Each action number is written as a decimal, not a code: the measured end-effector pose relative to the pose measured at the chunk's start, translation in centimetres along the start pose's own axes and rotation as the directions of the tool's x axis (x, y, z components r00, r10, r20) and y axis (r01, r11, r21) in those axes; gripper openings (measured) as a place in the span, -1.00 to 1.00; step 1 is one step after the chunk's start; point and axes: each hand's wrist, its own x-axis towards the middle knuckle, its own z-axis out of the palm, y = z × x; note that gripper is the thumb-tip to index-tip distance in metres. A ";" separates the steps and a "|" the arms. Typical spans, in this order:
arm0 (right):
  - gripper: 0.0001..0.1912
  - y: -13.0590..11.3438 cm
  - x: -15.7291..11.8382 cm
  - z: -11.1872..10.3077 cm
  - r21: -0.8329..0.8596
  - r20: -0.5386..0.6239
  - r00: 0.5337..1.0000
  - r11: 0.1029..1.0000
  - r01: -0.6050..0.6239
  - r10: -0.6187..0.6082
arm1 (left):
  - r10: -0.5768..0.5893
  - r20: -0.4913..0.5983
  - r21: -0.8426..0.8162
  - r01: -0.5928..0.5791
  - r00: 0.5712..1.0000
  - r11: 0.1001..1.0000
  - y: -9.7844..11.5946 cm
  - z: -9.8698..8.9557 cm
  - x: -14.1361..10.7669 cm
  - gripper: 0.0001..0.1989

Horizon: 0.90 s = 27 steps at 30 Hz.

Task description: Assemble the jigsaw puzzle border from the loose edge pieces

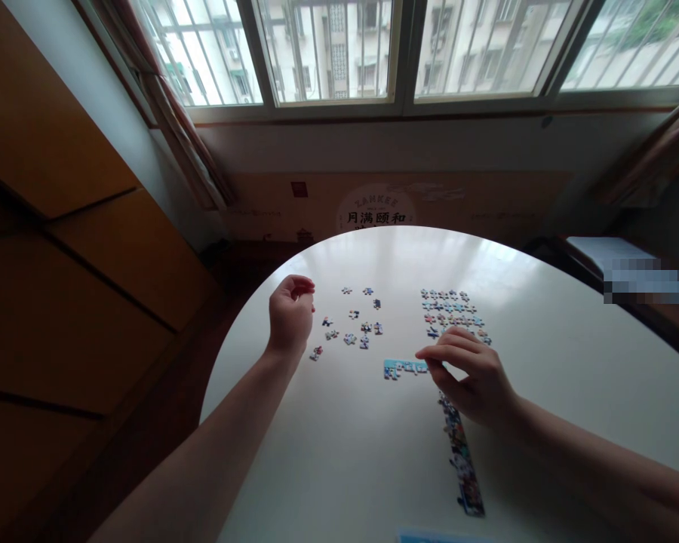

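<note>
My left hand (291,315) is held over the left side of the table, fingers curled in. Whatever it may hold is hidden. Just right of it lie several loose jigsaw puzzle pieces (349,339). My right hand (472,369) reaches in with thumb and index finger close together, their tips by the right end of a short light-blue joined puzzle strip (396,365). Anything between those tips is too small to make out. From under this hand a long, dark, multicoloured puzzle strip (461,460) runs toward me. Rows of sorted puzzle pieces (444,307) lie beyond the hand, partly covered by it.
The round white table (328,467) has its curved edge on the far and left sides. A blue-edged item (441,538) shows at the bottom of the view. Wooden cabinets (90,302) stand left, a printed box (458,200) sits behind the table, under barred windows (328,53).
</note>
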 end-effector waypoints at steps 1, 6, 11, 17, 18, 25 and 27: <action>-0.78 0.0 0.0 0.0 0.000 -0.002 1.000 1.000 -0.008 0.008 | 0.011 0.004 -0.007 -0.011 1.000 1.000 -0.1 0.0 0.0 -0.79; -0.79 0.1 0.0 0.1 0.010 -0.011 1.000 1.000 -0.023 0.023 | 0.016 0.036 -0.065 -0.014 0.999 0.998 -0.2 0.1 0.0 -0.83; -0.77 0.0 0.1 0.1 0.018 -0.005 1.000 1.000 -0.017 0.017 | 0.010 0.087 -0.129 0.001 0.996 0.992 0.3 0.2 -0.3 -0.83; -0.78 0.0 0.1 0.1 0.024 -0.012 1.000 1.000 -0.016 0.017 | 0.121 0.284 -0.061 -0.108 0.951 0.992 0.8 -0.1 -1.1 -0.87; -0.79 0.1 0.1 0.1 0.023 -0.013 1.000 1.000 -0.019 0.020 | 0.169 0.316 -0.006 -0.177 0.934 0.984 0.9 -0.1 -1.2 -0.86; -0.80 0.4 0.0 0.2 0.018 -0.025 0.998 0.998 -0.054 0.055 | 0.166 0.639 0.456 -0.543 0.751 0.705 1.3 0.2 -2.6 -0.74; -0.79 0.5 0.0 0.3 0.021 -0.026 0.998 0.998 -0.065 0.065 | 0.089 0.697 0.517 -0.586 0.711 0.624 1.4 0.2 -3.0 -0.79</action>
